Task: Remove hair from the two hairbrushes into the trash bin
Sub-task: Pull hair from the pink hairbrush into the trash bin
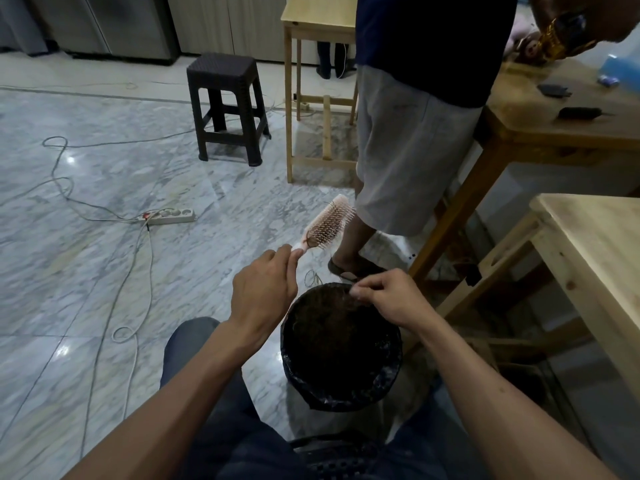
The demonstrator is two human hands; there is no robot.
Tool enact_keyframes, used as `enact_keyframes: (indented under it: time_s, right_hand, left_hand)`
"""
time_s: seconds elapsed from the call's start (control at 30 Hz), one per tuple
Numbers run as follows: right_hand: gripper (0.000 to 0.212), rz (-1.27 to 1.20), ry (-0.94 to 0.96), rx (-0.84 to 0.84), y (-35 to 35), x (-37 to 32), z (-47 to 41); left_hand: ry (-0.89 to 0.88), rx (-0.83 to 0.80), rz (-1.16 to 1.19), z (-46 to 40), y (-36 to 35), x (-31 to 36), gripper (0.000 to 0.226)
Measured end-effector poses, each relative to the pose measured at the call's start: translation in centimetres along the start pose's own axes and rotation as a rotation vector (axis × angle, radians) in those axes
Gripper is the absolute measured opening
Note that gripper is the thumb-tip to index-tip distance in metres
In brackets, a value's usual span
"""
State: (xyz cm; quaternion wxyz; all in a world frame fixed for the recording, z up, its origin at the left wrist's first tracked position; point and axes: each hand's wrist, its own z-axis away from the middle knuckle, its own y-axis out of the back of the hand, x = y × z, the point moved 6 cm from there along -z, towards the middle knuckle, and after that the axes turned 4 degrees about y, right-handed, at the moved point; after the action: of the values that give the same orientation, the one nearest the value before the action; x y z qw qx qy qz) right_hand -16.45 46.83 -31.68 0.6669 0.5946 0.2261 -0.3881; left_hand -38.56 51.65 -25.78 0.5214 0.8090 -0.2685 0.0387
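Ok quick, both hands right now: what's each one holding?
Left hand: grips the handle of the pink hairbrush.
Right hand: pinches strands of hair over the trash bin.

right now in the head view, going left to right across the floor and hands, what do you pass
power strip → left hand → pink hairbrush → right hand pinching hair over the trash bin → wooden table

An indoor room set up as a makeshift workspace. Polished grey-veined marble floor (pixel 104 140), bare pale wooden desk (pixel 595 244), dark woven plastic stool (pixel 225 98). A white power strip (pixel 169 216) trails loose cables.
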Motion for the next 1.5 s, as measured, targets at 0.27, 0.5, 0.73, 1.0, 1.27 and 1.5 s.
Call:
enact_keyframes:
  time_s: [0.27, 0.5, 0.73, 1.0, 1.27, 1.5]
  right_hand:
    - [0.096, -0.340, 0.019, -0.113, -0.5, -2.5, -0.2]
    - [0.031, -0.445, 0.122, 0.078, -0.2, -2.9, 0.1]
    - [0.030, -0.428, 0.106, 0.208, 2.6, -2.5, 0.9]
    - [0.060, -0.097, -0.082, -0.078, 0.1, -0.3, 0.6]
    - [0.069, -0.528, 0.033, -0.019, 0.4, -3.5, -0.5]
    - [0.025, -0.556, 0.077, 0.189, 1.0, -2.4, -0.3]
  left_hand:
    - [-0.088, -0.044, 0.045, 1.1, -1.0, 2.0, 0.042]
    - [-0.050, -0.064, -0.043, 0.5, -1.0, 1.4, 0.037]
    - [0.143, -0.112, -0.110, 0.2, -1.8, -2.2, 0.041]
    - [0.032, -0.066, 0.006, -0.1, -1.0, -0.9, 0.042]
    - [-0.201, 0.007, 0.052, 1.2, -0.1, 1.8, 0.042]
    - [-0.097, -0.020, -0.091, 0.6, -0.7, 0.2, 0.037]
